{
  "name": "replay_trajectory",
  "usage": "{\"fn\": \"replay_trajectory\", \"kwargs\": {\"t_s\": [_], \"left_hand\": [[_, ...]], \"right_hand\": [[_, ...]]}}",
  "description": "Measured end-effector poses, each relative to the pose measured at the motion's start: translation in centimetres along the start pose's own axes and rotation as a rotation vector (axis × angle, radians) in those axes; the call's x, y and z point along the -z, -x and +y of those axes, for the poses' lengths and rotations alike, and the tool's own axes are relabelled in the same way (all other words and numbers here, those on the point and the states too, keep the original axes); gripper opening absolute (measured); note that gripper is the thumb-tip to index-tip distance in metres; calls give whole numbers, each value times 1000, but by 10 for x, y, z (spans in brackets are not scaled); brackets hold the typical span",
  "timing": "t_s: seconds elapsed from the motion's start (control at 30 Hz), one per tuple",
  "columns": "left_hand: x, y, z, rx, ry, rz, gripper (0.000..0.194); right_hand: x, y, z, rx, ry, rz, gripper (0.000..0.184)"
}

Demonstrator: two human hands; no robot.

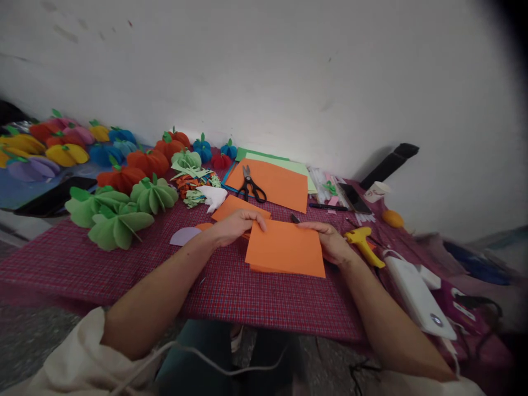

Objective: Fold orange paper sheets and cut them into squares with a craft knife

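Between my hands are a few orange paper sheets (285,247), stacked and slightly out of line at the lower edge. My left hand (239,224) pinches their upper left corner, thumb on top. At the upper right corner my right hand (330,242) grips the same sheets, its lower fingers hidden behind them. More orange paper pieces (235,205) lie on the table just beyond my left hand. A lilac paper half-circle (184,236) rests by my left wrist. Black-handled scissors (249,186) lie on a large orange sheet (284,184) farther back.
Several paper pumpkins (119,220) fill the left side, beside paper scraps (193,184) and a white tissue (212,197). At right are a yellow glue gun (363,245), a white power bank (418,294), a phone (353,198) and a paper cup (377,191). A white cable (223,369) crosses my lap.
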State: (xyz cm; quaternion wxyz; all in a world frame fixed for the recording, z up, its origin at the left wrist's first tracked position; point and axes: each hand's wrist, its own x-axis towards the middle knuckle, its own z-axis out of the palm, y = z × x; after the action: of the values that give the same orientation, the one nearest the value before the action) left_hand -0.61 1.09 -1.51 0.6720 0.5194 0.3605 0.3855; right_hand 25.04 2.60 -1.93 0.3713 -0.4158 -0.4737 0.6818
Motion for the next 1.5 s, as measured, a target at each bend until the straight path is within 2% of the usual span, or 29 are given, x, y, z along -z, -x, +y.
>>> {"fn": "replay_trajectory", "kwargs": {"t_s": [0.27,0.6,0.8,0.93,1.0,1.13,1.23,1.33,1.5], "left_hand": [[5,-1,-4,-76,-128,-26,19],[7,0,-3,-122,-221,-99,19],[7,1,-4,-134,-189,-99,18],[7,1,-2,-119,-164,-105,17],[6,2,0,-96,-175,-103,18],[4,4,3,-72,-264,-73,24],[5,5,4,-111,-367,-71,27],[7,4,4,-142,-384,-99,29],[8,6,4,-97,-231,-129,27]], "right_hand": [[3,1,-2,-35,18,-42,15],[4,0,-6,-80,81,-4,12],[8,2,-9,-64,107,-25,19],[12,3,-9,-79,0,-160,32],[13,3,-7,-70,-35,-184,38],[13,-1,1,-26,19,-109,21],[12,-5,5,-44,16,-84,17],[11,-7,7,-45,0,-72,19],[8,-5,3,-15,-3,-80,34]]}}
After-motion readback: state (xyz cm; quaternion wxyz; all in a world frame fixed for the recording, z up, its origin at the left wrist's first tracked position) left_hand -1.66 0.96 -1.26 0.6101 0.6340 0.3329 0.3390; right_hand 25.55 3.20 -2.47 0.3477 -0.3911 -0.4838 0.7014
